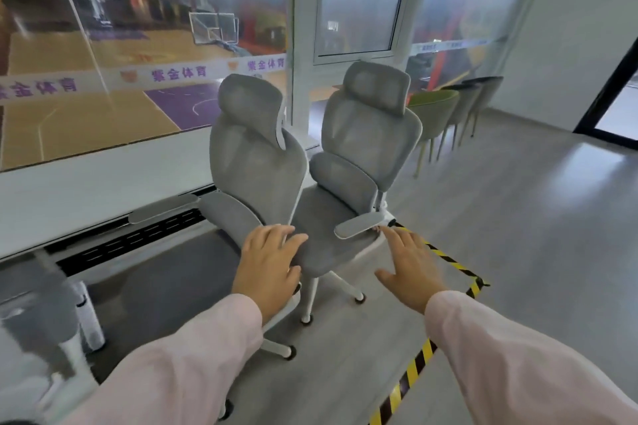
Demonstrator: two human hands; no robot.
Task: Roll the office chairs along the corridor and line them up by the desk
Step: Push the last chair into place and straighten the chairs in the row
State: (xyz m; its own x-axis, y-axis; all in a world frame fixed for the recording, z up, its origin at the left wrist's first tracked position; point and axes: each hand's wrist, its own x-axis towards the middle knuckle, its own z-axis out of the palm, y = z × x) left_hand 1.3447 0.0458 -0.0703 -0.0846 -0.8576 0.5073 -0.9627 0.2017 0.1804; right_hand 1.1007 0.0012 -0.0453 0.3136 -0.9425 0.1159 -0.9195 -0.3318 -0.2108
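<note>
A smooth pale grey floor (518, 217) fills the right and near part of the scene, and a glass wall (103, 45) runs along the far left. Below the glass, a long white tabletop (86, 190) stretches from near left to far middle. Two office chairs stand side by side at the tabletop's right edge, pressed together: the left chair (255, 162) and the right chair (369, 138). Both have grey mesh fabric on white frames, with curved headrests and tall backs that rise upright with a slight lean. Their seats point toward the near left and their backs toward the far right. A blurred grey chair part (38, 307) sits at the near left. A row of shell-shaped chairs, the nearest one green (435, 110), stands further along the glass wall to the right. Yellow-and-black striped tape (448, 260) marks the floor just right of the right chair. Pale pink sleeves (179, 373) reach in from the near edge. The left grip (267, 262) lies flat with loose fingers on the grey seat fabric where the chairs meet. The right grip (412, 269) is spread wide and holds nothing, its fingertips just beside the right chair's padded armrest (357, 226); whether they touch cannot be told. Small dark castors (359, 298) carry the white legs.
</note>
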